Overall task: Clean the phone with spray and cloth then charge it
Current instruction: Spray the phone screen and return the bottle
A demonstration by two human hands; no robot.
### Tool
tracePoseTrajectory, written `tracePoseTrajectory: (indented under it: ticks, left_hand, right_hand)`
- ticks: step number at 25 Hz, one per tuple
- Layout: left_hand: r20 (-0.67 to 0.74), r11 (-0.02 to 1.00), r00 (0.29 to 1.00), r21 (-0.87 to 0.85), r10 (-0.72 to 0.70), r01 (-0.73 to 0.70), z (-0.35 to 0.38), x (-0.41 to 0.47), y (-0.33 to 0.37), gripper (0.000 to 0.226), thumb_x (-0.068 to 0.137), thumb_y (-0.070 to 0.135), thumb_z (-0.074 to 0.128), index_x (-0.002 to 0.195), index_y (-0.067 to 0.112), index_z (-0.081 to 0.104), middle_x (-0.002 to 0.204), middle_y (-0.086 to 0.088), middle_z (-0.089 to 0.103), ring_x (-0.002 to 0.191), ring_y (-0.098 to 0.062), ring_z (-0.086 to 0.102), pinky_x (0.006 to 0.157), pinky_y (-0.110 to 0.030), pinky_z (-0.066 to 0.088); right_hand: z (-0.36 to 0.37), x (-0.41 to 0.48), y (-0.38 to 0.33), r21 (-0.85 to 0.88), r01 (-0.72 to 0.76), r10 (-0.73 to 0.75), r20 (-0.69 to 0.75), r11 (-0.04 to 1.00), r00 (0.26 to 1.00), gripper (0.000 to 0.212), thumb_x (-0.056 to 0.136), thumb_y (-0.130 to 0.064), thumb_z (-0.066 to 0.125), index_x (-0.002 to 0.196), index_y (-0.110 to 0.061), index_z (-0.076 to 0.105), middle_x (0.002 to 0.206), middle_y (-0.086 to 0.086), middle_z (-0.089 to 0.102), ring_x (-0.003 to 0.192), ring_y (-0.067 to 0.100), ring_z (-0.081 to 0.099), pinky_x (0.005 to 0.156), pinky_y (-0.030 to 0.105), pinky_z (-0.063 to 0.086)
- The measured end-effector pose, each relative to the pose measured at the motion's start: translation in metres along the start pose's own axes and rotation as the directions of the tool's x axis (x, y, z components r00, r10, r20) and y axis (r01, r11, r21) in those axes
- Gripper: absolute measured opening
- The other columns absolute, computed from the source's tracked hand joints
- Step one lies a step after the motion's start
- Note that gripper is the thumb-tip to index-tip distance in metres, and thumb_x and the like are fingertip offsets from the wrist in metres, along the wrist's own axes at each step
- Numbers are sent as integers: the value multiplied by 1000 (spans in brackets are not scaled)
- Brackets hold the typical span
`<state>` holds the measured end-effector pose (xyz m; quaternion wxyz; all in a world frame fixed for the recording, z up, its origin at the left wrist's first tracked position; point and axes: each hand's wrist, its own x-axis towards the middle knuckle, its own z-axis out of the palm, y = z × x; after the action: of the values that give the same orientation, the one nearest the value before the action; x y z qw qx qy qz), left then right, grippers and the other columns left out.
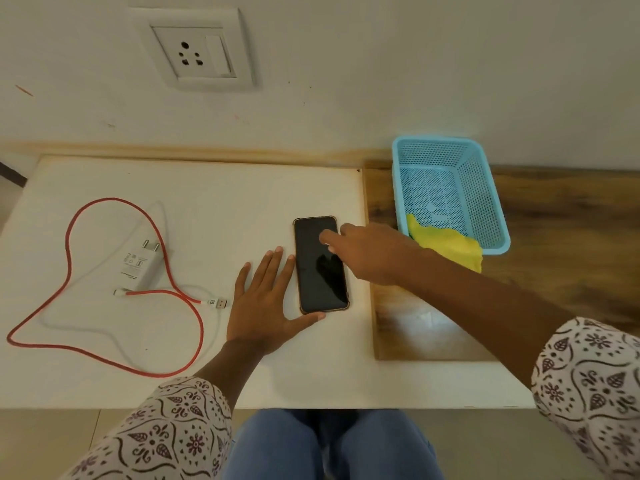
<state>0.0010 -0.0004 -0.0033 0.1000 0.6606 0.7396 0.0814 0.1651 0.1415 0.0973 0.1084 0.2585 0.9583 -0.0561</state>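
Phone cleaning gear is lying across a white desk (242,188), and at the desk's left edge one red cable (69,258) is looping around one white charger (142,266), whose printed label is too small to read; a small logo is showing on the cable's plug by the loop's right end. One wall socket (195,51) is sitting on the wall above the desk's back edge. The left hand (266,303) is resting flat and fully spread on the desk, gripping nothing, its thumb touching the near end of the phone (320,265). That one phone is lying face up, screen dark, near the desk's right edge. The right hand (367,252) is reaching over it with fingers loosely extended onto the glass, holding nothing. Beyond the right edge, one blue basket (485,188) is standing on a wooden surface (571,216), with one yellow cloth (450,245) spilling over its near rim.
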Motion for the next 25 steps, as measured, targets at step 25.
tracePoseTrajectory:
  ticks: [25]
  left_hand:
    - [-14,1000,1000,14,8,-8,-1,0,0,102,74,86,25,149,17,22,158,-7,18,146,-21,13,118,-50,9]
  right_hand:
    - [-2,36,-34,131,-233,235,1,964,972,42,91,-14,46,129,-22,32,94,16,53,58,20,41,48,29,36]
